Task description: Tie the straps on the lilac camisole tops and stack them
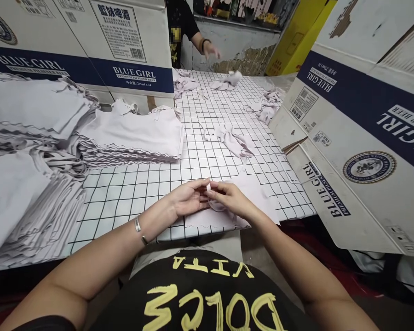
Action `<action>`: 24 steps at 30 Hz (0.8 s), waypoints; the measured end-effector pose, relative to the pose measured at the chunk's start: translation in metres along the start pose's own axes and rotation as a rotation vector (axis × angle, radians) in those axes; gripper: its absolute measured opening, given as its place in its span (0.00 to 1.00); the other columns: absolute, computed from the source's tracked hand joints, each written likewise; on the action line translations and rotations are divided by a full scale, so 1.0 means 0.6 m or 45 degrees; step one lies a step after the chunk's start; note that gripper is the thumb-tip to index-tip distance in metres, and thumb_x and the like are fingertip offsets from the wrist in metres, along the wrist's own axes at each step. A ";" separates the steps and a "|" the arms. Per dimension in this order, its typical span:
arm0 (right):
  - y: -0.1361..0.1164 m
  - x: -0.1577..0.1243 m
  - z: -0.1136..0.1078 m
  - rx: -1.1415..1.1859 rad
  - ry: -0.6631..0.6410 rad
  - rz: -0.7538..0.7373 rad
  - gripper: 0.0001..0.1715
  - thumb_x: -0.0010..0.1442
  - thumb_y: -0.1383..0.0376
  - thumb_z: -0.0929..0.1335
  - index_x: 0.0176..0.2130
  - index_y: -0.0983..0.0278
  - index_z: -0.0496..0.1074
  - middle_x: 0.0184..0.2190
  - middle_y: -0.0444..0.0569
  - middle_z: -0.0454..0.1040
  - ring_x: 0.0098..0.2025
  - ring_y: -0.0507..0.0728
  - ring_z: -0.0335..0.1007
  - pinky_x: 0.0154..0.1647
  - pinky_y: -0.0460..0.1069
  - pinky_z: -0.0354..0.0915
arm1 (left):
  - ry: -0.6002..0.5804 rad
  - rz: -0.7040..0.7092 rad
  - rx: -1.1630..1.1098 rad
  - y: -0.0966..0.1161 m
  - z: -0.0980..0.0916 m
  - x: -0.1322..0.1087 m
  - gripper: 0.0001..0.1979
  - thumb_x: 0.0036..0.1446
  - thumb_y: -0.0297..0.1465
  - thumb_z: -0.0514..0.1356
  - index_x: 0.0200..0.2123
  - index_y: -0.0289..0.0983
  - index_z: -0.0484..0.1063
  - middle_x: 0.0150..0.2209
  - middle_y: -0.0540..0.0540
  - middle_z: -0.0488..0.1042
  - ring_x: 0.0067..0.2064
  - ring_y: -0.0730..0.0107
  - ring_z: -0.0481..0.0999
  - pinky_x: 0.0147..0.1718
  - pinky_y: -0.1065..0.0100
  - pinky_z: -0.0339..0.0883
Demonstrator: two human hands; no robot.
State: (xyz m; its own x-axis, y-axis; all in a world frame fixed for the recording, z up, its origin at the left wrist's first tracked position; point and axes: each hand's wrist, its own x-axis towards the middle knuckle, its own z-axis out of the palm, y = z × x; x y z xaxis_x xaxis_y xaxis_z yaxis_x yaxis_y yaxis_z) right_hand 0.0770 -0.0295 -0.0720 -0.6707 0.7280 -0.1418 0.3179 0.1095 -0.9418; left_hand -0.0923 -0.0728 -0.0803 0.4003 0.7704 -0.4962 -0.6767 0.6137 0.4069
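Observation:
A pale pink strappy top (260, 195) lies flat at the near edge of the grid-patterned table, partly under my hands. Its thin strap (209, 188) shows as a short pale bit between my fingertips. My left hand (188, 198) is turned palm up, its thumb and fingertips closed at the strap. From the other side my right hand (235, 200) pinches the same strap, fingers bent over the top. The fingertips of both hands meet and hide part of the strap. Just beyond lies a crumpled pale pink garment (235, 141).
Folded tops are stacked at the left (134, 133), in several piles. Large beer cartons (362, 133) stand right and back left. Across the grid-covered table (120, 193), a co-worker's hand (212, 49) hovers above crumpled garments (224, 83).

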 end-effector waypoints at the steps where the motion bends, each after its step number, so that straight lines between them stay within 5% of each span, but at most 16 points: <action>1: 0.005 0.007 0.000 0.129 -0.064 0.022 0.17 0.57 0.54 0.69 0.40 0.64 0.75 0.38 0.50 0.76 0.43 0.57 0.72 0.45 0.52 0.67 | 0.007 0.009 0.010 0.002 0.000 -0.001 0.08 0.61 0.30 0.57 0.37 0.31 0.74 0.34 0.40 0.76 0.36 0.67 0.77 0.44 0.62 0.72; 5: 0.007 -0.007 -0.015 0.337 -0.339 0.160 0.17 0.53 0.53 0.73 0.31 0.66 0.75 0.32 0.48 0.76 0.38 0.54 0.72 0.43 0.51 0.67 | 0.089 0.039 -0.010 0.020 -0.002 -0.003 0.08 0.61 0.30 0.57 0.39 0.32 0.74 0.41 0.38 0.76 0.43 0.62 0.77 0.47 0.59 0.72; 9: -0.003 -0.048 -0.057 0.240 -0.709 0.310 0.21 0.56 0.52 0.70 0.36 0.68 0.77 0.33 0.50 0.78 0.37 0.54 0.73 0.44 0.51 0.67 | 0.174 0.072 -0.071 0.039 -0.013 0.005 0.06 0.60 0.29 0.58 0.39 0.33 0.73 0.44 0.37 0.76 0.48 0.59 0.77 0.48 0.57 0.73; 15: -0.018 -0.073 -0.114 0.087 -0.996 0.389 0.20 0.60 0.54 0.68 0.42 0.68 0.77 0.33 0.49 0.78 0.38 0.54 0.72 0.45 0.49 0.65 | 0.139 0.135 -0.087 0.049 -0.036 0.031 0.06 0.60 0.29 0.58 0.40 0.34 0.72 0.42 0.38 0.76 0.47 0.59 0.77 0.47 0.56 0.74; 17: -0.016 -0.068 -0.123 0.160 -0.945 0.457 0.20 0.60 0.55 0.69 0.41 0.69 0.77 0.32 0.50 0.78 0.32 0.51 0.71 0.37 0.46 0.66 | 0.154 0.138 -0.081 0.050 -0.036 0.032 0.07 0.63 0.31 0.56 0.40 0.33 0.71 0.43 0.36 0.76 0.47 0.59 0.77 0.47 0.56 0.74; 20: -0.008 -0.054 -0.126 0.393 -0.615 0.491 0.18 0.60 0.56 0.69 0.39 0.70 0.76 0.30 0.50 0.78 0.24 0.46 0.67 0.27 0.42 0.62 | 0.180 0.028 -0.025 0.051 -0.026 0.018 0.14 0.66 0.34 0.50 0.40 0.29 0.69 0.44 0.30 0.75 0.48 0.56 0.77 0.47 0.57 0.73; 24: -0.001 -0.036 -0.126 0.663 -0.395 0.457 0.17 0.54 0.61 0.74 0.40 0.69 0.75 0.32 0.51 0.78 0.28 0.48 0.71 0.26 0.42 0.63 | 0.190 -0.025 0.175 0.048 -0.014 -0.017 0.12 0.64 0.30 0.51 0.39 0.28 0.70 0.44 0.30 0.75 0.47 0.55 0.77 0.47 0.57 0.72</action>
State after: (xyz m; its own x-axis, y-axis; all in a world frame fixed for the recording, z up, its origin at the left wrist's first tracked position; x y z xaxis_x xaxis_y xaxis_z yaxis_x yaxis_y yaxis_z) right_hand 0.1420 0.0061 -0.0453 -0.7693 0.4234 -0.4784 0.2452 -0.4958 -0.8331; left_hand -0.1210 -0.0644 -0.0697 0.3092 0.7303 -0.6091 -0.5748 0.6538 0.4921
